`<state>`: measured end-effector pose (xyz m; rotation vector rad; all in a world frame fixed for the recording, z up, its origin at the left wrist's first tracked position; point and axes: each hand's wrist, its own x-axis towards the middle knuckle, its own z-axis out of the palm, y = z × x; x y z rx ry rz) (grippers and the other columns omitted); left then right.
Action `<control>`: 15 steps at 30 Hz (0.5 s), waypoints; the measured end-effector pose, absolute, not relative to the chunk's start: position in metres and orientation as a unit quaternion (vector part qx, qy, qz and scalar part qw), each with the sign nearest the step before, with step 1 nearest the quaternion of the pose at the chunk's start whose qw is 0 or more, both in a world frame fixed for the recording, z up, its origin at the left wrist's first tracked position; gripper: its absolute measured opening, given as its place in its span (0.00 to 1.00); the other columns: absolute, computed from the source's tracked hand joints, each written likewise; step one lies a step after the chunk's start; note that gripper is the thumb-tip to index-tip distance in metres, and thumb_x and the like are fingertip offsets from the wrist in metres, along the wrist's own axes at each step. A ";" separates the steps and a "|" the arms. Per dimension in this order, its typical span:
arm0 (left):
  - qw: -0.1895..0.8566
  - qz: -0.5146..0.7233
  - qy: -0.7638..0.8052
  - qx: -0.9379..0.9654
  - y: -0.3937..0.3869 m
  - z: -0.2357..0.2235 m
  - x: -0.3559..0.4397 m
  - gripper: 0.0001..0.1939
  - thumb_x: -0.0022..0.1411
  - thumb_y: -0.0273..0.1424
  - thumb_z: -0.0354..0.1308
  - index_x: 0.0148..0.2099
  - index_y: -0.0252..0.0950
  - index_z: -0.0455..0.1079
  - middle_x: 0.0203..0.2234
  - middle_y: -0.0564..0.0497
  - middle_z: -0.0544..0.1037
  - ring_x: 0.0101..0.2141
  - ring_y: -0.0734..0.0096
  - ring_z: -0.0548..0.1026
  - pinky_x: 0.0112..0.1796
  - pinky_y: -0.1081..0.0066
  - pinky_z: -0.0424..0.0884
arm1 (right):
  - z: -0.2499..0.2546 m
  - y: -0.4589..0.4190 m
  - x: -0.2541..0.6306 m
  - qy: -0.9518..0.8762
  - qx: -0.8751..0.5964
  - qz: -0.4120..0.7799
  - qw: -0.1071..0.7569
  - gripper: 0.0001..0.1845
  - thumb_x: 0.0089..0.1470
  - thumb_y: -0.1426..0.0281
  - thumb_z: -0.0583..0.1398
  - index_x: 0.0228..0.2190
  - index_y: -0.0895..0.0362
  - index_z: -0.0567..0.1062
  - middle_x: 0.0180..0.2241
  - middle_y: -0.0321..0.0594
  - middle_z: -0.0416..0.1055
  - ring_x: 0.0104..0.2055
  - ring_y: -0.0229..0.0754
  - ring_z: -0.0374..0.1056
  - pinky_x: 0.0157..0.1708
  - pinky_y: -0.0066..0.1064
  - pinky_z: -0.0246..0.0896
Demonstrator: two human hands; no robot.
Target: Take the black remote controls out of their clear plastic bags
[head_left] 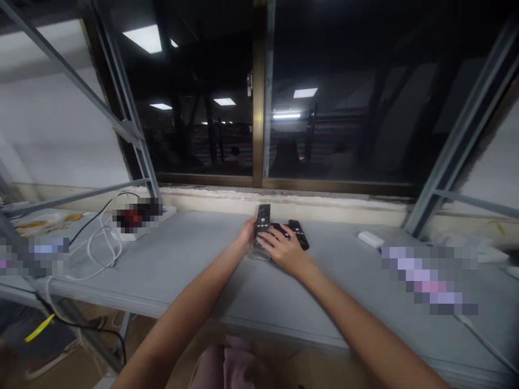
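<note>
A black remote control (264, 214) stands tilted up above the desk, its buttons facing me. My left hand (246, 233) grips it along its left side, fingers partly hidden behind it. Across its lower end reach the fingers of my right hand (287, 253), stretched out and spread, their tips touching the remote. Something clear, like thin plastic (259, 253), shows just below the remote between my hands. Beside my right hand lies another black remote (299, 235) on the desk. A further dark item is partly covered by my right fingers; its shape is unclear.
The grey desk (203, 270) runs along a window (194, 108). On its left are a power strip (168, 212) and a looped white cable (104, 265). A white block (370, 239) and a blurred-out object (430, 281) lie right. Metal posts (458, 124) flank the desk.
</note>
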<state>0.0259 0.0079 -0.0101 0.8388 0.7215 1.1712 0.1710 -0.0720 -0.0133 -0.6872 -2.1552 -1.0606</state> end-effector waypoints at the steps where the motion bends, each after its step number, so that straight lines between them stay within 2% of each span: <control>1: 0.679 0.542 0.321 0.377 0.009 -0.010 0.025 0.18 0.67 0.32 0.43 0.37 0.28 0.72 0.23 0.43 0.77 0.21 0.70 0.71 0.22 0.74 0.64 | -0.015 -0.071 0.171 -0.819 -0.261 -0.400 0.319 0.14 0.57 0.75 0.55 0.44 0.53 0.75 0.46 0.38 0.73 0.48 0.43 0.63 0.55 0.40 0.43; 6: 0.632 0.629 0.301 0.338 0.023 -0.014 0.019 0.12 0.63 0.31 0.49 0.36 0.31 0.71 0.24 0.48 0.77 0.24 0.71 0.73 0.29 0.74 0.68 | -0.018 -0.066 0.177 -0.810 -0.306 -0.369 0.337 0.15 0.56 0.75 0.56 0.44 0.50 0.74 0.44 0.37 0.74 0.47 0.42 0.63 0.55 0.41 0.41; 10: 0.599 0.675 0.319 0.289 0.032 -0.017 0.015 0.10 0.62 0.28 0.49 0.34 0.31 0.70 0.24 0.50 0.76 0.24 0.73 0.73 0.31 0.75 0.68 | -0.016 -0.064 0.182 -0.789 -0.323 -0.353 0.386 0.12 0.57 0.72 0.57 0.41 0.47 0.76 0.42 0.35 0.75 0.46 0.42 0.63 0.54 0.41 0.41; 15: 0.584 0.677 0.343 0.288 0.043 -0.022 -0.007 0.10 0.64 0.29 0.47 0.33 0.33 0.69 0.21 0.52 0.74 0.22 0.75 0.71 0.28 0.77 0.65 | -0.011 -0.071 0.186 -0.784 -0.327 -0.346 0.398 0.13 0.58 0.72 0.57 0.43 0.46 0.75 0.41 0.36 0.74 0.44 0.41 0.64 0.47 0.36 0.50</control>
